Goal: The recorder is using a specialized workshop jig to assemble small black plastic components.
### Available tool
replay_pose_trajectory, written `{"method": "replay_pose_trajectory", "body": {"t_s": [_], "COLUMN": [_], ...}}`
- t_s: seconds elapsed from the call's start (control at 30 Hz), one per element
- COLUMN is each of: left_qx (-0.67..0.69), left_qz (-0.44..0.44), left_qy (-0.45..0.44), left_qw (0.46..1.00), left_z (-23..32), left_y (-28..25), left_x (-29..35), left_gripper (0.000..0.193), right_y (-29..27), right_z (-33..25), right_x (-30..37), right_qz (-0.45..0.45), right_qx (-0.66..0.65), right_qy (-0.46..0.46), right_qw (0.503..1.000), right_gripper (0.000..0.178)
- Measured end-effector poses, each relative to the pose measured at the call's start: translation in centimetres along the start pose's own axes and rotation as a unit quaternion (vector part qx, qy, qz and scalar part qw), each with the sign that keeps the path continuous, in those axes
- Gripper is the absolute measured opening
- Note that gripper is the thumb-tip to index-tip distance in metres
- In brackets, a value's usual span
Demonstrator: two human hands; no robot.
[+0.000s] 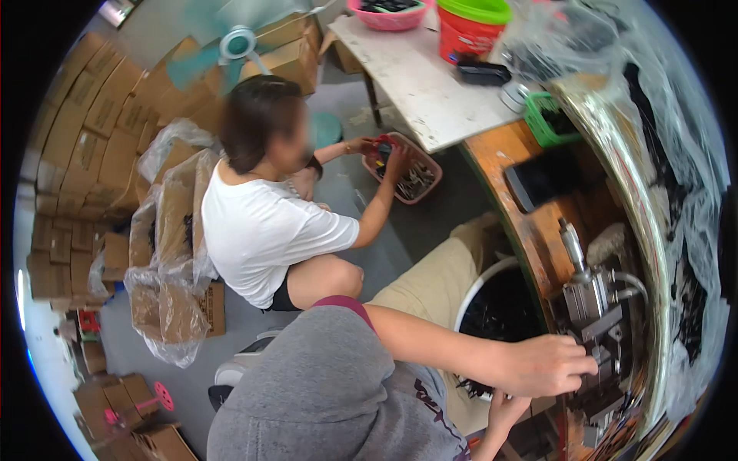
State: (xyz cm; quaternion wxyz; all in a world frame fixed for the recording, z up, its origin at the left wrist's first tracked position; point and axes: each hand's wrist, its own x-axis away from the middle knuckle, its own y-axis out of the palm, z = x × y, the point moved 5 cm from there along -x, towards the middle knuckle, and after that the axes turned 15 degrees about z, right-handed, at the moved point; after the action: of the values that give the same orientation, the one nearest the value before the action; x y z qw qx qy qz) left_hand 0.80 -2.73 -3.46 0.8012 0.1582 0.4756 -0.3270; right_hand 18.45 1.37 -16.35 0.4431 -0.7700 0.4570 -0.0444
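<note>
Head camera: worn on the person's head, the left of two, facing steeply down.
Nearest the lens: grey short-sleeved cloth top with maroon hem (307, 376), filling the lower middle.
Bench side: silver-and-black metal bench device (590, 303), close, at the right.
Floor side: co-worker in white cloth T-shirt (265, 230), seen from above, farther off.
Box stacks: brown cardboard boxes (84, 157), well away at far left, bowed by the fisheye.

Your wooden bench (540, 232) carries a green basket (556, 139); nearer you than the basket lie a flat dark object (536, 184) and, farther from it, a metal machine (590, 298). On your white table (427, 92), a black case (483, 73), a red bucket (465, 38) and a pink basin (388, 23) stand left of the basket.
</note>
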Motion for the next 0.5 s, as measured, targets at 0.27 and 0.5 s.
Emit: {"method": "replay_pose_trajectory", "body": {"t_s": [0.27, 0.5], "left_qx": [0.006, -0.012], "left_qz": [0.040, 0.017], "left_qy": [0.032, 0.032], "left_qw": [0.999, 0.999], "left_z": [1.0, 1.5], "left_y": [-1.2, -2.0], "left_x": [0.8, 0.1], "left_gripper": [0.014, 0.015], "right_y": [-0.3, -0.6], "right_z": [-1.8, -3.5], "right_x": [0.3, 0.1], "right_qz": [0.026, 0.022], "right_qx": [0.014, -0.014], "right_qy": [-0.086, -0.087], "right_qw": [0.996, 0.996], "right_gripper": [0.029, 0.026]}}
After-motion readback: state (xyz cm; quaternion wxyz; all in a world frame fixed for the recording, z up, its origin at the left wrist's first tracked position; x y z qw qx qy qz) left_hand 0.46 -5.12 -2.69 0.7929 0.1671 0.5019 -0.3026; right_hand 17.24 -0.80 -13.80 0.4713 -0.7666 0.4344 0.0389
